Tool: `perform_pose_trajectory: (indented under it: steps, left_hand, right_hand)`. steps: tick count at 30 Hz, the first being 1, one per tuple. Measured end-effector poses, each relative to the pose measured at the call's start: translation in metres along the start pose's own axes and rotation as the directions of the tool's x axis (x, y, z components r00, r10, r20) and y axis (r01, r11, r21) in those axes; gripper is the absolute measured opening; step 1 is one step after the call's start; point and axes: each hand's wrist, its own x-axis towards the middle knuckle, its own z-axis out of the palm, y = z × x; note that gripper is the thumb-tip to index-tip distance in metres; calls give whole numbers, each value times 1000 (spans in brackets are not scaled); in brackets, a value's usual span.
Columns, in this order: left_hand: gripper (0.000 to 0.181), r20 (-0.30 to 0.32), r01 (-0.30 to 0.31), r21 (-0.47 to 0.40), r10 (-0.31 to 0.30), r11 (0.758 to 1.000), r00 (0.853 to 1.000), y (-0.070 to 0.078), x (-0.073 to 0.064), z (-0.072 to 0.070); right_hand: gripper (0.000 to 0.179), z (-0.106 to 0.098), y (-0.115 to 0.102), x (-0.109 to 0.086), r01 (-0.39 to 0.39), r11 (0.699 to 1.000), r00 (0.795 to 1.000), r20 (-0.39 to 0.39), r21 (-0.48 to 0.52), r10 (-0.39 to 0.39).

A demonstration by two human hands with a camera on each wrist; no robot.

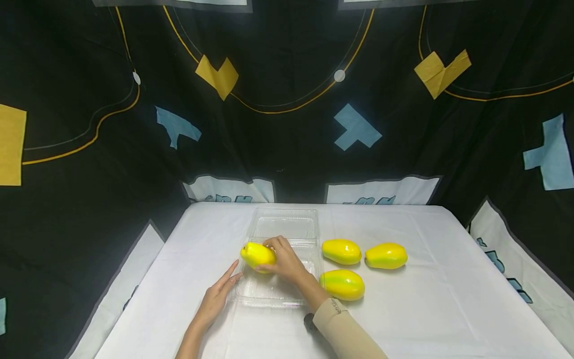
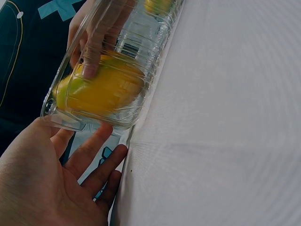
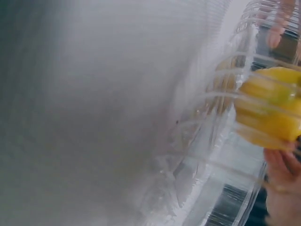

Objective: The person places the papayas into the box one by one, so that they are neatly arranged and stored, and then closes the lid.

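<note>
My right hand grips a yellow papaya with a greenish tinge, fingers over its top and thumb at the near side. The fruit is at the left part of a clear plastic clamshell box, whose lid lies folded back on the far side. Through the see-through wall, the left wrist view shows the same papaya inside the box. My left hand has its fingers stretched out, fingertips at the box's left edge. In the right wrist view the papaya appears behind blurred, ribbed plastic.
Right of the box lie three more papayas: one near its edge, one behind that and one farther right. A white cloth covers the table. A small dark object sits beside the right sleeve. Black curtain hangs behind.
</note>
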Motion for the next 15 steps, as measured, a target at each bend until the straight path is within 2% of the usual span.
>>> perform_pose_trajectory:
  steps: [5, 9, 15]
  left_hand:
    - [46, -2, -10, 7, 10, 1000, 1000, 2, 0, 0]
    - [46, 1, -9, 7, 9, 1000, 1000, 2, -1, 0]
    - [45, 2, -3, 8, 3, 1000, 1000, 2, -1, 0]
  right_hand:
    - [62, 0, 2, 0, 50, 992, 997, -60, -118, -58]
    - [59, -1, 2, -1, 49, 996, 997, -61, -68, -54]
    - [62, -2, 0, -3, 13, 1000, 1000, -15, 7, -12]
